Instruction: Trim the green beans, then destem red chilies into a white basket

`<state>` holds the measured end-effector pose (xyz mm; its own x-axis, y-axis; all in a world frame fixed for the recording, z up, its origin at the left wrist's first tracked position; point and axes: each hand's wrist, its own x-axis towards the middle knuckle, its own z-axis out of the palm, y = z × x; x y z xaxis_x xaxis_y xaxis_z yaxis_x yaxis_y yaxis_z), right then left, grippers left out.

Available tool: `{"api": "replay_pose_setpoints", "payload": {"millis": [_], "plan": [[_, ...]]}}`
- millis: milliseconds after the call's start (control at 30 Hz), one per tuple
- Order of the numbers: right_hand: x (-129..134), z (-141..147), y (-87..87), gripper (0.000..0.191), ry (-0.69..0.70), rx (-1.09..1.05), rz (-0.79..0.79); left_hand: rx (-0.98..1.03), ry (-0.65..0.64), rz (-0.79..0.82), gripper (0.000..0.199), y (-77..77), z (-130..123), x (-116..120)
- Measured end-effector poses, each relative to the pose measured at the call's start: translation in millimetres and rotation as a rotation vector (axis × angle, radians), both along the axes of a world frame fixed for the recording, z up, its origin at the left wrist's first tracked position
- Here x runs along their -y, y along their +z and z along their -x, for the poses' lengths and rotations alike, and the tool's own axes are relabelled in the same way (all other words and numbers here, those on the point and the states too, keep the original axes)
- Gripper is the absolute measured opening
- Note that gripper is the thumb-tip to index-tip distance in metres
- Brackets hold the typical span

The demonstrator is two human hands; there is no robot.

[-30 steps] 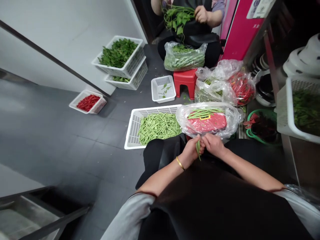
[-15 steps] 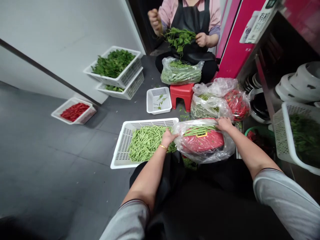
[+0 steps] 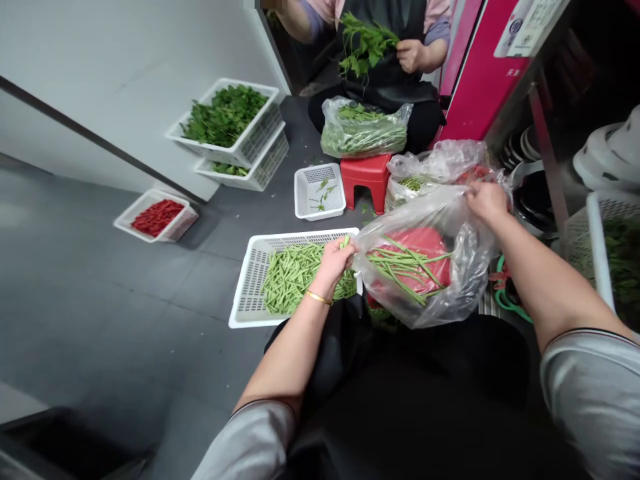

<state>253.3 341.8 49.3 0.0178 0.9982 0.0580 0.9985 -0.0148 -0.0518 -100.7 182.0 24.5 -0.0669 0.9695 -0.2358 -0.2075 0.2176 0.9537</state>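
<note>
A clear plastic bag [image 3: 470, 267] is stretched between my hands, with several long green beans [image 3: 413, 267] lying inside it over something red underneath. My left hand [image 3: 337, 261] pinches the bag's left edge, and a short piece of bean shows at its fingertips. At the bag's upper right edge, my right hand [image 3: 487, 203] is closed on the plastic. Just left of the bag, partly behind my left hand, a white basket [image 3: 245, 287] holds a heap of cut green beans [image 3: 295, 273].
Across from me a person's hand [image 3: 413, 55] holds leafy greens [image 3: 367, 47]. A red stool [image 3: 366, 179] carries a bag of greens [image 3: 365, 137]. Around are a small white basket [image 3: 303, 200], stacked baskets of leaves [image 3: 255, 147], red peppers [image 3: 157, 218] and another basket [image 3: 600, 247] at right.
My right hand has moved up and to the right, pulling the bag wider. The long beans inside have gone from a neat bundle to a loose spread. The other person's greens have shifted.
</note>
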Motion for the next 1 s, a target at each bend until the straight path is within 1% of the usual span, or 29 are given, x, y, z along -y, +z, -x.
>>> {"api": "replay_pose_setpoints", "payload": {"millis": [67, 100, 133, 167, 200, 233, 267, 300, 333, 367, 400, 433, 467, 500, 533, 567, 600, 667, 700, 733, 767, 800, 833, 867, 933, 967, 1000], "plan": [[-13, -3, 4.2, 0.037, 0.017, -0.039, -0.044, -0.001, 0.001, -0.017, 0.025, 4.7, 2, -4], [-13, -1, 6.5, 0.039, 0.053, -0.048, -0.048, -0.037, 0.000, -0.004, 0.023, 3.3, 5, -6], [-6, 3, 8.1, 0.045, 0.105, -0.052, -0.053, -0.100, -0.014, 0.018, 0.022, 0.1, 9, -7], [6, 9, 8.2, 0.052, 0.173, -0.054, -0.065, -0.191, -0.044, 0.044, 0.020, -4.1, 13, -7], [25, 18, 6.1, 0.061, 0.256, -0.055, -0.081, -0.304, -0.084, 0.067, 0.019, -8.2, 17, -5], [48, 27, 1.3, 0.065, 0.346, -0.064, -0.100, -0.434, -0.116, 0.081, 0.017, -11.1, 20, -2], [73, 36, -6.0, 0.062, 0.434, -0.077, -0.087, -0.570, -0.127, 0.082, 0.014, -11.9, 22, 2], [98, 44, -15.7, 0.054, 0.515, -0.085, -0.030, -0.700, -0.111, 0.070, 0.007, -10.0, 23, 8], [122, 49, -27.2, 0.044, 0.573, -0.079, 0.075, -0.816, -0.072, 0.042, 0.008, -5.4, 21, 15], [141, 52, -39.8, 0.036, 0.585, -0.049, 0.228, -0.907, -0.021, -0.001, 0.020, 1.2, 18, 22], [156, 53, -52.6, 0.032, 0.554, -0.001, 0.390, -0.962, 0.013, -0.059, 0.031, 8.7, 13, 29], [166, 51, -65.0, 0.032, 0.489, 0.038, 0.479, -0.979, 0.007, -0.128, 0.038, 15.6, 5, 35], [172, 48, -76.2, 0.033, 0.413, 0.072, 0.536, -0.964, -0.047, -0.202, 0.041, 20.5, -5, 42], [173, 44, -85.8, 0.033, 0.342, 0.096, 0.559, -0.933, -0.136, -0.271, 0.040, 22.1, -17, 47], [172, 41, -93.4, 0.034, 0.286, 0.110, 0.564, -0.904, -0.248, -0.323, 0.039, 19.8, -30, 52], [170, 39, -98.9, 0.034, 0.253, 0.119, 0.571, -0.893, -0.371, -0.348, 0.039, 13.4, -43, 56], [168, 38, -102.3, 0.035, 0.236, 0.125, 0.589, -0.916, -0.485, -0.338, 0.041, 3.6, -56, 59], [165, 39, -103.0, 0.033, 0.234, 0.128, 0.625, -1.083, -0.694, -0.213, 0.053, -21.6, -75, 63], [165, 42, -100.9, 0.032, 0.238, 0.123, 0.628, -1.193, -0.793, -0.119, 0.056, -34.1, -79, 64], [165, 44, -97.6, 0.031, 0.240, 0.118, 0.624, -1.286, -0.883, -0.031, 0.054, -44.6, -78, 65], [166, 46, -93.5, 0.031, 0.244, 0.111, 0.612, -1.362, -0.944, 0.043, 0.048, -52.3, -73, 67], [167, 47, -89.2, 0.031, 0.251, 0.096, 0.580, -1.416, -0.973, 0.097, 0.041, -56.5, -64, 68], [168, 48, -85.3, 0.033, 0.263, 0.076, 0.527, -1.451, -0.979, 0.136, 0.035, -57.2, -53, 70], [169, 49, -82.1, 0.035, 0.278, 0.051, 0.465, -1.475, -0.957, 0.162, 0.032, -54.8, -41, 72], [171, 49, -78.6, 0.037, 0.295, 0.002, 0.368, -1.470, -0.853, 0.168, 0.034, -43.8, -23, 77], [171, 49, -78.3, 0.036, 0.289, -0.019, 0.351, -1.417, -0.774, 0.149, 0.037, -37.1, -19, 80], [172, 48, -78.4, 0.035, 0.276, -0.041, 0.345, -1.317, -0.685, 0.114, 0.039, -30.8, -19, 83]]}}
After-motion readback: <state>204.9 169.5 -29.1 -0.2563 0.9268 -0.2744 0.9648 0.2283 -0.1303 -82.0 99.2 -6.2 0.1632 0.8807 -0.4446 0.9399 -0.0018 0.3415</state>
